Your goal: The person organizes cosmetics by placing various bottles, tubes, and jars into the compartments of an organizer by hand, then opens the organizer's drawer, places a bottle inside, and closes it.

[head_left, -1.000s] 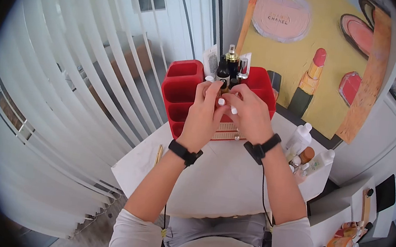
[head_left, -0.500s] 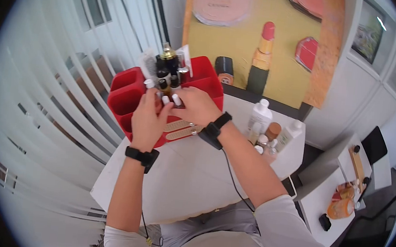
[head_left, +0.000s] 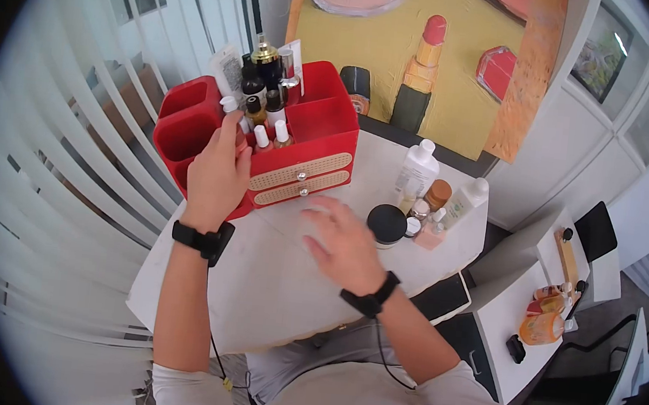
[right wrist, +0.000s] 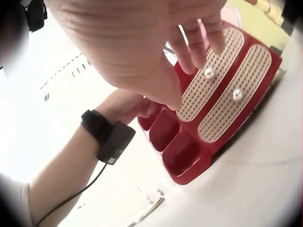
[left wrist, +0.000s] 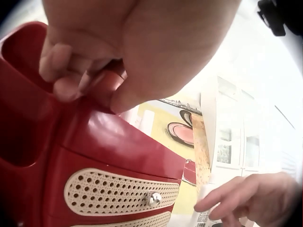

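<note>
A red organizer [head_left: 326, 125] with two woven-front drawers stands on the white table. My left hand [head_left: 220, 173] reaches into its front left section. In the left wrist view, the left thumb and fingers pinch a glossy coral-pink item [left wrist: 108, 84], mostly hidden by the hand. Two small white-capped bottles [head_left: 282, 134] stand beside that hand in the front compartment. Behind them are dark bottles [head_left: 252, 82] and a gold-necked pump bottle [head_left: 266, 60]. My right hand [head_left: 347, 248], fingers spread and holding nothing, hovers over the table in front of the drawers.
Right of the organizer stand a black-lidded jar [head_left: 387, 224], a white bottle [head_left: 418, 167], a brown-capped jar [head_left: 439, 192] and several smaller containers. A painting [head_left: 461, 83] leans behind the table. Vertical blinds [head_left: 53, 176] hang to the left.
My right hand has left the white-capped bottles and moved down and right over the table. The left hand stays at the organizer. The head view has swung right, and the black-lidded jar shows now.
</note>
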Demonstrator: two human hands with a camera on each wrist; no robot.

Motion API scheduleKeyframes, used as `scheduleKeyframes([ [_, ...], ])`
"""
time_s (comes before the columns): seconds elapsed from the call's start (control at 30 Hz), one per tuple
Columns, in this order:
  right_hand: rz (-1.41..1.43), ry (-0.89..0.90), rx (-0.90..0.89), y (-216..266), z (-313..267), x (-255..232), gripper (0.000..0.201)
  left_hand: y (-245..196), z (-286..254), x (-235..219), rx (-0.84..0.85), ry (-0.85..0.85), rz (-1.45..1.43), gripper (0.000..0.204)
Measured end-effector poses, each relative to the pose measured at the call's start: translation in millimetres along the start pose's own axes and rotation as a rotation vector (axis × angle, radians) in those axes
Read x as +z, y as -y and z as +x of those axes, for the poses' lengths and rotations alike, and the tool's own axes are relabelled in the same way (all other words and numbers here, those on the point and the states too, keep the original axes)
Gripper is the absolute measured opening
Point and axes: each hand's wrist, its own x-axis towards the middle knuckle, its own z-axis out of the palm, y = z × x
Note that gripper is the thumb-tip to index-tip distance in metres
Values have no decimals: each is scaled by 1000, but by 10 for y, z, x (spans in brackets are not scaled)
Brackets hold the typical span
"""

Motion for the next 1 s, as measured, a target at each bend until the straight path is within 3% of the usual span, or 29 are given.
scheduleKeyframes([
  [0.07,-161,113,215,2,-48,-329,51,-12,23,11,-49,5,-48,60],
  [0.13,-297,97,220,-143,-131,-531,54,-56,13,26,-91,0,-97,60],
  [0.2,-426,74,226,-287,-218,-639,58,-104,-29,37,-50,-163,-170,64],
  [0.27,-598,172,268,-441,-312,-633,66,-140,-121,38,-43,-267,-122,66],
  [0.33,-515,240,304,-484,-309,-610,70,-121,-262,20,-25,-362,-73,67],
  [0.4,-426,276,399,-435,-298,-597,73,-101,-477,23,-121,-407,-295,68],
  [0.43,-430,271,406,-434,-291,-561,73,-73,-568,92,-105,-455,-398,52],
  [0.47,-345,263,299,-431,-291,-493,72,1,-662,181,-101,-448,-408,52],
  [0.5,-261,254,195,-420,-301,-420,72,105,-755,277,-135,-398,-536,40],
  [0.53,-269,250,207,-396,-316,-323,72,164,-834,368,-169,-346,-662,28],
  [0.6,-131,229,22,-336,-306,-118,73,196,-930,502,-207,-270,-786,22],
  [0.63,-138,222,26,-261,-251,-115,73,212,-962,548,-253,-198,-898,15],
  [0.7,489,364,191,-41,-101,-225,65,259,-1017,598,-242,-116,-900,11],
  [0.73,483,370,192,-3,-43,-308,65,299,-1042,603,-219,-71,-884,11],
  [0.83,189,99,134,-148,179,-607,52,275,-1055,490,-215,46,-831,19],
  [0.9,-342,-162,-112,-472,350,-879,52,248,-1041,415,-182,111,-774,27],
  [0.97,-573,-236,13,-568,582,-1204,53,243,-1069,430,-140,175,-714,35],
  [1.0,-573,-231,3,-645,651,-1314,53,250,-1090,474,-33,198,-683,44],
])
